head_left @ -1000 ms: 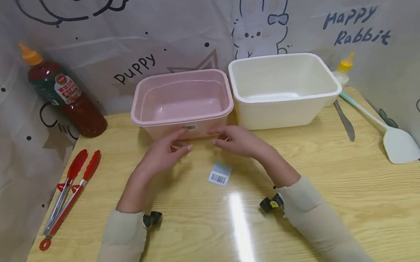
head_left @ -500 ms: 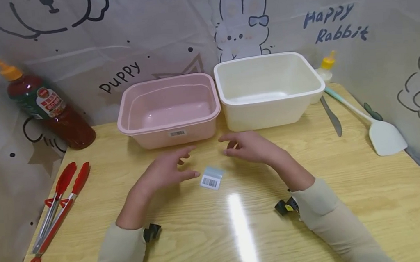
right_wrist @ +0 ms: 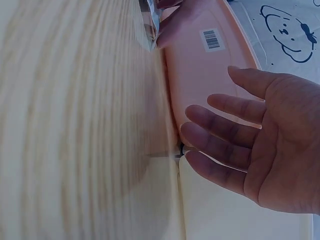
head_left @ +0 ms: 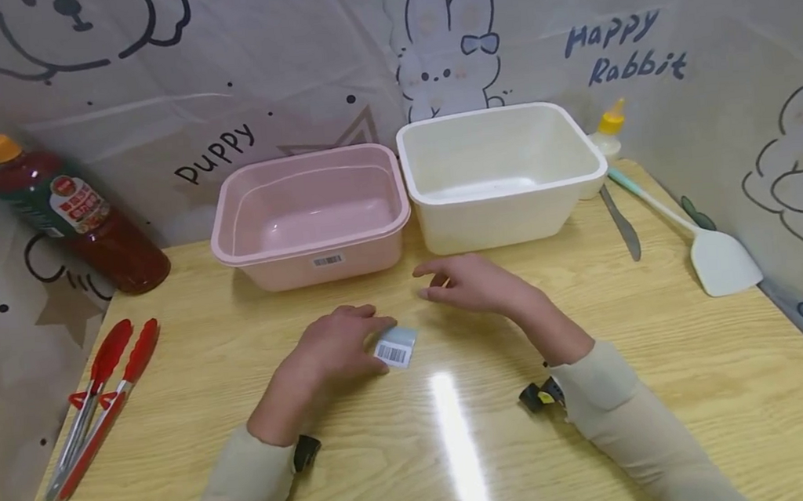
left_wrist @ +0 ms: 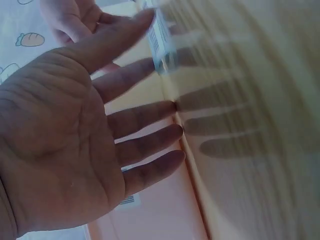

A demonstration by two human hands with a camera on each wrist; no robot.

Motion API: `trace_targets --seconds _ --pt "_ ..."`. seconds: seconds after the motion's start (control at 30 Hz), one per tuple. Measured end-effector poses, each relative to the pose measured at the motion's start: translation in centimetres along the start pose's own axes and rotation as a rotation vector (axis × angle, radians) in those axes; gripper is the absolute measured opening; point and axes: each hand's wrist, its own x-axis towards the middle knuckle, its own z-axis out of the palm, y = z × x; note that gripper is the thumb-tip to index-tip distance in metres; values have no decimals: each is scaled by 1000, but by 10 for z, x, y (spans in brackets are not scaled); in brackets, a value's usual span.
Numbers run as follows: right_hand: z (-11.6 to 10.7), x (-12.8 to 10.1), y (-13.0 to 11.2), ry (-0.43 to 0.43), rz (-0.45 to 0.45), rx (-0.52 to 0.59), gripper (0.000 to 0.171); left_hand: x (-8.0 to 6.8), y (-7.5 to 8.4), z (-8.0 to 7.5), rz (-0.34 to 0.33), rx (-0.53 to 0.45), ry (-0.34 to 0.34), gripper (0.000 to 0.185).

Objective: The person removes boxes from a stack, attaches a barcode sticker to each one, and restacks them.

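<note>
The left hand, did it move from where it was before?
Yes. The left hand drew back from the pink tub toward the person, down onto the barcode label.

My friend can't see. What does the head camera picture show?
A left hand touches a small barcode label on a wooden table; the right hand hovers open nearby. Behind stand a pink tub and a white tub.

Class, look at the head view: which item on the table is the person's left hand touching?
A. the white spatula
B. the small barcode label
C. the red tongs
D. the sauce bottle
B: the left hand rests its fingertips on the small barcode label.
</note>
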Motion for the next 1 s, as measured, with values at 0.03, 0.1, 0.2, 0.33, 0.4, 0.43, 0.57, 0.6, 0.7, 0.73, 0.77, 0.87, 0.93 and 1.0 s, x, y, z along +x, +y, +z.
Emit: trace_targets --seconds 0.03,0.1,0.2,0.33,0.4,0.43,0.57,0.6,0.7,0.73,0.77,0.87,0.93,1.0 --pt "0 1 0 2 -1 -4 45 1 0 1 -4 10 8 63" --pt "2 1 1 5 -1 -4 45 1 1 2 -12 20 25 57" --pt "4 2 2 6 -6 -14 44 2 2 1 -1 29 53 47" --pt "6 3 1 -7 -20 -28 43 2 4 -1 29 54 73 29" --pt "7 3 -1 -9 -23 -27 43 3 4 -2 36 53 93 19" --pt "6 2 -2 -7 -21 -28 43 3 4 -2 33 42 108 16" --pt "6 2 -4 -4 -12 -11 42 3 3 -7 6 -32 188 13" --pt "6 2 -5 -3 -12 -7 42 3 3 -9 -4 -52 204 15" --pt "3 1 -6 15 -17 29 42 4 2 -16 -20 -108 237 19" --pt "3 1 -6 33 -26 42 42 5 2 -18 -19 -129 246 20" --pt "2 2 -7 50 -36 61 41 6 2 -20 -18 -149 255 21" --pt "0 2 -8 119 -71 138 38 10 1 -24 -4 -225 279 21" --pt "-1 1 -9 158 -100 196 37 13 0 -26 5 -281 283 21" --pt "-2 1 -10 181 -124 248 35 16 -1 -27 13 -346 279 21"
